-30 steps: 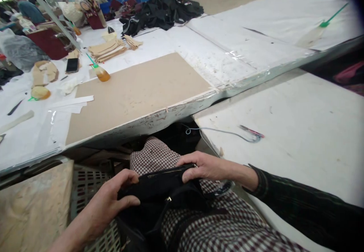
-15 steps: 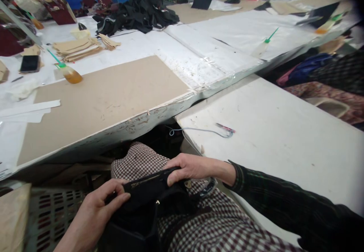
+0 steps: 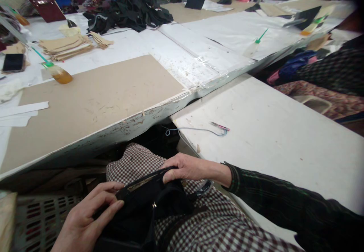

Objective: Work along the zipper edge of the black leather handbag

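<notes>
A black fabric bag [image 3: 148, 206] with a gold zipper along its top edge lies on my lap, over checked trousers. My left hand [image 3: 85, 218] grips the bag's left end, fingers curled over the top edge. My right hand [image 3: 184, 168] pinches the right end of the zipper edge, thumb underneath. Both hands are closed on the bag, below the table's front edge.
A brown board [image 3: 96, 93] lies on the white table ahead, with a glue bottle [image 3: 58, 75], stacked tan pieces [image 3: 66, 45] and a phone [image 3: 13, 61] beyond. Black fabric [image 3: 131, 13] is heaped at the back. Scissors on a cord [image 3: 218, 127] lie on the right-hand table. A slotted crate [image 3: 36, 218] stands at the lower left.
The view has swung to the right and tipped up. Both hands keep hold of the bag; the left hand has slid lower along its left end.
</notes>
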The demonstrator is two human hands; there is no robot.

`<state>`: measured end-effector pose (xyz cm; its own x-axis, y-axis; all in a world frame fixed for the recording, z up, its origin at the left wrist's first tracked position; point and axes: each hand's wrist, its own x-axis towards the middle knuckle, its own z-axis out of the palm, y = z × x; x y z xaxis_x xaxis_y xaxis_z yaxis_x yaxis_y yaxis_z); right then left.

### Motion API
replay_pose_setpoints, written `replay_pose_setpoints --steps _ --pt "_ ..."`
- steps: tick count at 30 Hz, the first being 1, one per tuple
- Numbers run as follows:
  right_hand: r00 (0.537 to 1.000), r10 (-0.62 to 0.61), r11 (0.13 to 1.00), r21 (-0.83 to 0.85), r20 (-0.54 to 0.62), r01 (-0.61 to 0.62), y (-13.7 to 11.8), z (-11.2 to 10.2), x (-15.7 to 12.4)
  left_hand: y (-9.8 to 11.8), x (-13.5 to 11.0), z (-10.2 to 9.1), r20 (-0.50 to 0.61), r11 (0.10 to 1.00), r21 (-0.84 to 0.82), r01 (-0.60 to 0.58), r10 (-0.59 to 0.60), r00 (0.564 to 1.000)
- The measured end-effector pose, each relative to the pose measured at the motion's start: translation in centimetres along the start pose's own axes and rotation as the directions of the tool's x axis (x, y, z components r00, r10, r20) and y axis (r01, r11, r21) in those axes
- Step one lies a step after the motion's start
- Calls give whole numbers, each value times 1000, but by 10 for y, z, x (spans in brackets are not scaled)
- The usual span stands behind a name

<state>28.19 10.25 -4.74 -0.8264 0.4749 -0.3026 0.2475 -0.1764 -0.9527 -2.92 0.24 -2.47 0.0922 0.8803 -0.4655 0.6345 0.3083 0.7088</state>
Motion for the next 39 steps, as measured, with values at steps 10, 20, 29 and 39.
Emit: replay_pose_setpoints --steps 10,20,29,39 --pt "894 -445 715 -583 48 387 -16 -4 9 31 -7 -8 101 994 -107 -36 47 994" --pt "893 -429 566 -729 138 385 -23 4 13 28 -13 -7 75 992 -129 -7 16 997" --pt "896 -339 816 -564 -286 128 -2 30 24 5 -3 13 -90 983 -158 93 -108 990" --pt "843 -362 897 -396 -398 199 14 33 22 5 3 14 -142 983 -152 100 -122 982"
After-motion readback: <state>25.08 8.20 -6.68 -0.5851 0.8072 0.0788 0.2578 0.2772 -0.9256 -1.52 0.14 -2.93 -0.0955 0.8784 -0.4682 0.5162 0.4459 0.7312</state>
